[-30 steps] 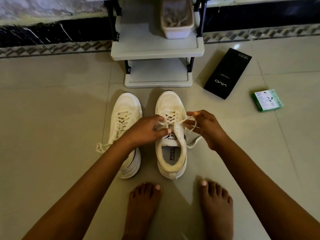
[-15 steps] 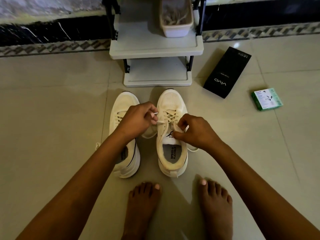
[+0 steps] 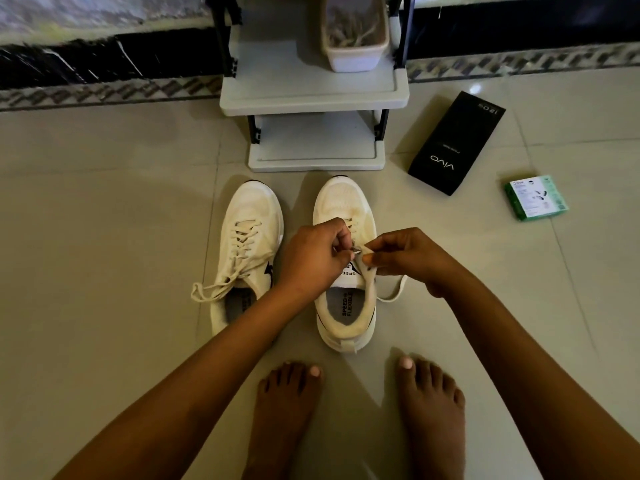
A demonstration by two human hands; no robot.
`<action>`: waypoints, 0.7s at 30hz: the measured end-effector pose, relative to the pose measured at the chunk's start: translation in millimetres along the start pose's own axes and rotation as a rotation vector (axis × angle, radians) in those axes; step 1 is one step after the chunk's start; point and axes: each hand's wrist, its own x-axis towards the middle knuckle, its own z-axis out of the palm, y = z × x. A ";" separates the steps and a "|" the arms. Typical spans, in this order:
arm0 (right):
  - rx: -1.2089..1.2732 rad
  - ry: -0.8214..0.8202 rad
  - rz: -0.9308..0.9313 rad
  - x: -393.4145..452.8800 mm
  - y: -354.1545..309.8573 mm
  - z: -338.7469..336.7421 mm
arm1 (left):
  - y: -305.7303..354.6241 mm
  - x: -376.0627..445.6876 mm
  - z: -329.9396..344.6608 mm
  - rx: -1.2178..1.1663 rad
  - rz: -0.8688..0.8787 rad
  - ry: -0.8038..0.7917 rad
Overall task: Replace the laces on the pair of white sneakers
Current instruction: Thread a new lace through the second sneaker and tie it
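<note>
White lace [image 3: 356, 251] pinched by left hand [image 3: 313, 258] and right hand [image 3: 405, 256], over right sneaker [image 3: 344, 265] (left sneaker [image 3: 247, 251] beside it), on floor [image 3: 104, 237]

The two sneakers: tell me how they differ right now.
The left sneaker stands untouched, laced to the top, its lace ends trailing onto the floor. The right sneaker is being worked on: the left hand and right hand pinch its lace over the tongue, and its upper eyelets look empty. Both are white, upright, toes toward the rack.
</note>
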 end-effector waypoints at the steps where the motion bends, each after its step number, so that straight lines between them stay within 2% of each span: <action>1: 0.008 -0.003 0.001 0.2 0.1 -0.2 | 0.3 -0.3 0.4 0.014 0.006 0.002; 5: 0.011 -0.008 -0.004 0.4 0.2 0.8 | -1.3 1.6 -0.8 0.053 0.039 0.005; 13: -0.031 -0.015 -0.019 2.0 1.1 1.5 | -6.3 6.1 -4.2 0.069 0.086 -0.089; 21: -0.061 -0.027 -0.070 -1.9 3.9 0.5 | 0.4 7.1 0.1 0.190 0.051 -0.059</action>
